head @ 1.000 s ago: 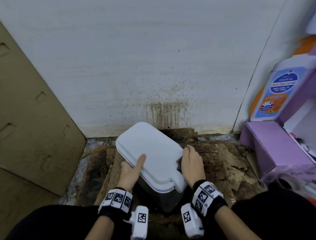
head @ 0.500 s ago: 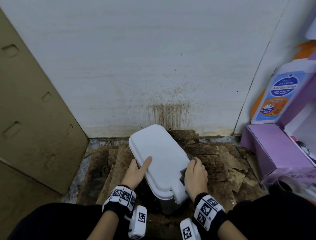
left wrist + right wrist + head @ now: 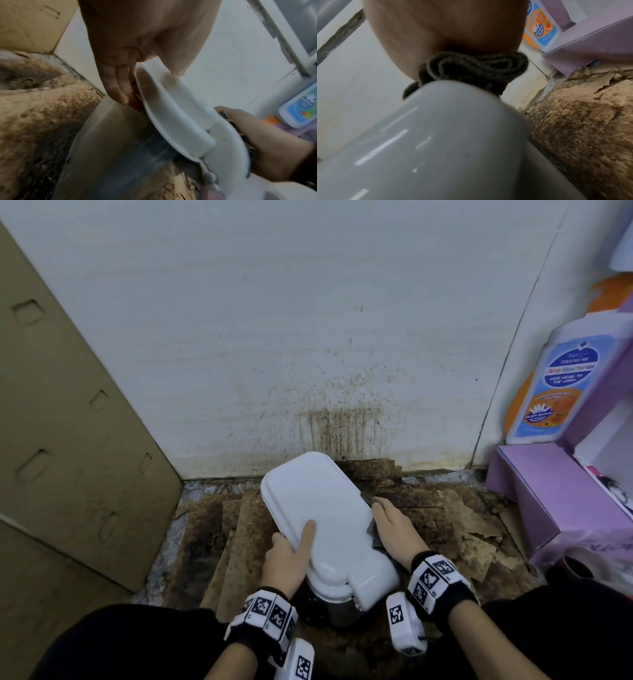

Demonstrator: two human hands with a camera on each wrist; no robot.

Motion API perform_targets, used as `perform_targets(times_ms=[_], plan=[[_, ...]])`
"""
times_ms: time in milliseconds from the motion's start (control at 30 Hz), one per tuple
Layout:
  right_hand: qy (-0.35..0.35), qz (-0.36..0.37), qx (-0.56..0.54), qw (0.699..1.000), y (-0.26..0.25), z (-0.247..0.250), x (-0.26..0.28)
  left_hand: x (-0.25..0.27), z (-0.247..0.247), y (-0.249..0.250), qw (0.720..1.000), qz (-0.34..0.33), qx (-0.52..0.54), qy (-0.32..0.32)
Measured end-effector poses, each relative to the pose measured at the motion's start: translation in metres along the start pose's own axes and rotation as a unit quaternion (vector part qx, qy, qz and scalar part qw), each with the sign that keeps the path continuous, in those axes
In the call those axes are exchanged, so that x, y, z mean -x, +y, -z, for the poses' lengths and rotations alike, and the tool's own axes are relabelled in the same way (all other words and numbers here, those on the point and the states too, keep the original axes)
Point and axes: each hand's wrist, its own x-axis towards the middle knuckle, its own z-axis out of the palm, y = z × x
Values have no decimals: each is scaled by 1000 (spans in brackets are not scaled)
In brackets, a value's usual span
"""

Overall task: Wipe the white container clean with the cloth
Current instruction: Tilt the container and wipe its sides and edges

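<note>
The stained white wall (image 3: pixel 308 337) rises straight behind the white container (image 3: pixel 318 508), with a brown cardboard panel (image 3: pixel 68 422) leaning off to the container's left. A purple box (image 3: pixel 534 494) sits to the container's right, and a blue-labelled wash bottle (image 3: pixel 561 385) stands above that box. The container itself rests on mould-stained cardboard sheets (image 3: pixel 219 529) at the foot of the wall, its white lid facing up and tilted toward the wall.

The left hand (image 3: pixel 291 553) clamps the container's left rim: thumb on top of the lid, fingers (image 3: pixel 118 86) tucked under the edge. The right hand (image 3: pixel 397 532) presses against the container's right side with a dark grey cloth (image 3: pixel 471 67) bunched between palm and plastic. That hand's fingers seem curled round the cloth, though the wrist view is too blurred and close to be sure.
</note>
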Motion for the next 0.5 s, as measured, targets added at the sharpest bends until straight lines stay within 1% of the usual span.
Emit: perform_targets(times_ms=[67,133,233,333,400,500], plan=[[5,5,6,1000,0,-1,0,3,-6,-2,999,5,28,-22],[17,15,17,1000,0,-2,2,2,-8,-4,998,1,51,-28],[31,23,8,999,0,-5,6,-5,-4,-11,996,-25,72,-36],[50,11,-15,999,3,-15,12,-19,2,-19,995,-56,68,-45],[73,-6,-31,997,4,-23,17,-24,8,-18,993,-76,70,-59],[118,-11,-35,992,1,-34,27,-22,20,-6,990,-97,72,-76]])
